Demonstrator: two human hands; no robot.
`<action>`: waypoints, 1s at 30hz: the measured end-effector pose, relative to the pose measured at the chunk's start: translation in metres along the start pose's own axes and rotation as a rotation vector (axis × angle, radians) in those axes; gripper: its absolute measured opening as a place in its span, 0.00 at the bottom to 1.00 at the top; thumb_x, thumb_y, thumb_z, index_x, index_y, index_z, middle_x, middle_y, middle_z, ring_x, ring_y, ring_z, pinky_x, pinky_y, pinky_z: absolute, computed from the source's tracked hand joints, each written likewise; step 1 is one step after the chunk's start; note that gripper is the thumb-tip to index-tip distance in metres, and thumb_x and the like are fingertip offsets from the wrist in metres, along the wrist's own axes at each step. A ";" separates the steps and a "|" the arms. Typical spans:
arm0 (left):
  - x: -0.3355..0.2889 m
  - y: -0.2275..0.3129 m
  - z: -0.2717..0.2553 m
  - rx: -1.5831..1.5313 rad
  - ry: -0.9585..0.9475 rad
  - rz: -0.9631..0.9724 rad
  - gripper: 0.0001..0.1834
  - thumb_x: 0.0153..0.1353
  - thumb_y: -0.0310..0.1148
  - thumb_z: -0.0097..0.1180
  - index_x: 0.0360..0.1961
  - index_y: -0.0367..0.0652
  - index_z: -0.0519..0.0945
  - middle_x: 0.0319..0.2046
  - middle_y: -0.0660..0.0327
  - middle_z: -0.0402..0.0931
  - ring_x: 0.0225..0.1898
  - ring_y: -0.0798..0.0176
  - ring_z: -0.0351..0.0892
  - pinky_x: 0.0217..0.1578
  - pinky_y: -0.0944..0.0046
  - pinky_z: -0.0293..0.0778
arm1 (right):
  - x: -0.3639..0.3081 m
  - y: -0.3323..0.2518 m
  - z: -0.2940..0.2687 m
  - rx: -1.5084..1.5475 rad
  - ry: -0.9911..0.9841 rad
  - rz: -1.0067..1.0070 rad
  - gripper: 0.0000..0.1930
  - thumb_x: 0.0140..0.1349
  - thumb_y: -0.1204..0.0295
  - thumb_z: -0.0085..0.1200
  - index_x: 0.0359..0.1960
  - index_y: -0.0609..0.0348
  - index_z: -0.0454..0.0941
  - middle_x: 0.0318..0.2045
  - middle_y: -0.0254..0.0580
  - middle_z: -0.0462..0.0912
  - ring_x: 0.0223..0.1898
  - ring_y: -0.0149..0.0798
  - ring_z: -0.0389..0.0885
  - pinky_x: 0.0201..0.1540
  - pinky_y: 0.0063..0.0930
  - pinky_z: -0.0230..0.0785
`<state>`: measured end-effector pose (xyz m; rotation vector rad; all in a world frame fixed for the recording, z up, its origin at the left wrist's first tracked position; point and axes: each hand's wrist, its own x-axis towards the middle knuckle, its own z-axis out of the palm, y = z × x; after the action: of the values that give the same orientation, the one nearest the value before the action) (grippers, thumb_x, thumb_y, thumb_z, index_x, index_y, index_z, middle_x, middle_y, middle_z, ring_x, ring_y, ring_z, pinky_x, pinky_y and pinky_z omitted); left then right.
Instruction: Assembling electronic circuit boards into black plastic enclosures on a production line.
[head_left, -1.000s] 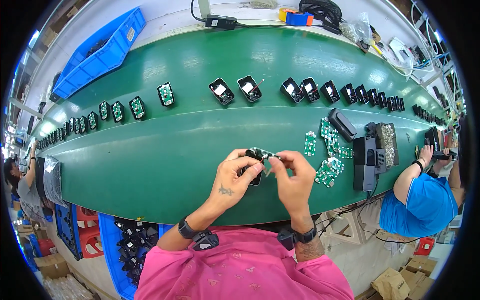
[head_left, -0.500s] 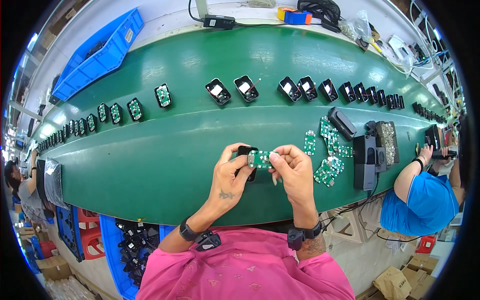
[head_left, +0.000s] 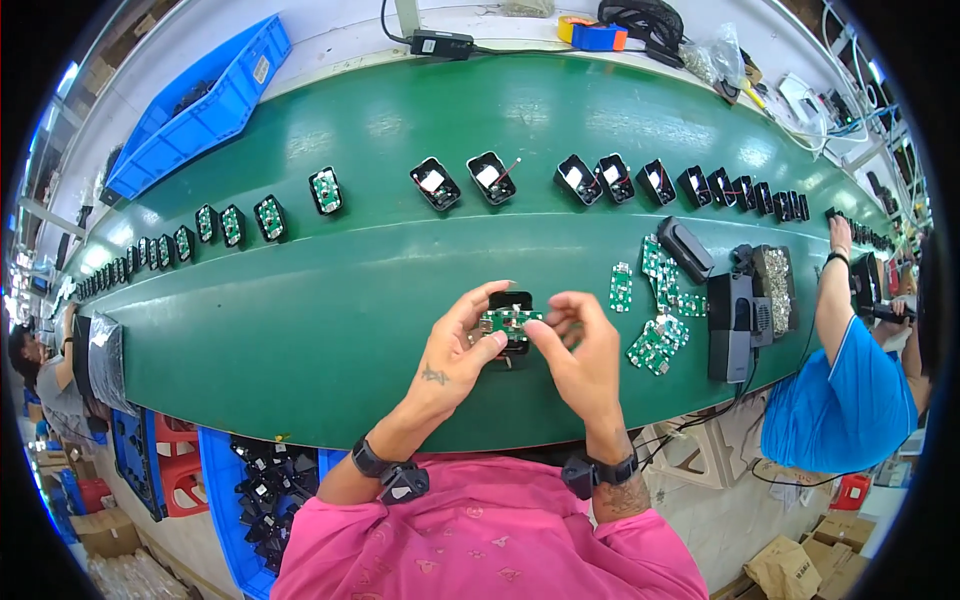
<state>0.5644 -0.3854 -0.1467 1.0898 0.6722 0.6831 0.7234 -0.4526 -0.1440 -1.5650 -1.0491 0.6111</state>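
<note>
My left hand [head_left: 450, 345] is closed around a small black plastic case [head_left: 513, 299] held just above the green table. Its thumb presses on a green circuit board [head_left: 515, 322] that lies crosswise over the case's opening. At the board's right end is my right hand [head_left: 583, 350], its thumb tip touching or almost touching the edge. The fingers of that hand are bent and stand apart from the thumb, gripping nothing visible. Whether the board is seated in the case cannot be seen. Loose circuit boards [head_left: 657, 342] lie on the table to the right of my hands.
Black cases with boards [head_left: 270, 218] line the far left; cases with white parts and red wires [head_left: 577, 178] line the far right. A black device [head_left: 730, 325] stands beside a box of small metal parts [head_left: 775, 285]. A blue bin [head_left: 200, 110] sits far left. A co-worker [head_left: 835, 390] works at right.
The board has gone from being held up between both hands to lying over the case. My right fingers have loosened from it. The co-worker at right has stretched an arm toward the row of cases.
</note>
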 end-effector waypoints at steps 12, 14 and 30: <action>0.000 0.003 -0.007 -0.130 0.044 -0.070 0.30 0.65 0.21 0.54 0.68 0.43 0.65 0.54 0.55 0.77 0.53 0.62 0.80 0.51 0.63 0.78 | -0.084 -0.100 -0.014 1.440 -1.308 -0.581 0.14 0.71 0.66 0.49 0.25 0.56 0.70 0.24 0.48 0.72 0.27 0.56 0.73 0.31 0.51 0.65; 0.000 0.001 -0.005 -0.135 0.040 -0.077 0.30 0.64 0.22 0.54 0.68 0.43 0.65 0.54 0.55 0.77 0.52 0.62 0.81 0.50 0.62 0.78 | -0.086 -0.093 -0.013 1.374 -1.346 -0.587 0.15 0.69 0.63 0.53 0.26 0.58 0.72 0.27 0.52 0.75 0.33 0.59 0.77 0.35 0.53 0.70; -0.011 0.005 0.017 -0.011 0.006 0.102 0.25 0.66 0.17 0.50 0.65 0.38 0.69 0.57 0.55 0.74 0.53 0.64 0.78 0.54 0.63 0.78 | -0.008 -0.024 -0.001 -0.010 -0.128 -0.219 0.08 0.62 0.81 0.60 0.42 0.67 0.84 0.25 0.37 0.81 0.20 0.23 0.76 0.21 0.18 0.64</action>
<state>0.5698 -0.4021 -0.1346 1.1177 0.6199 0.7774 0.7127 -0.4601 -0.1223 -1.4097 -1.3020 0.5613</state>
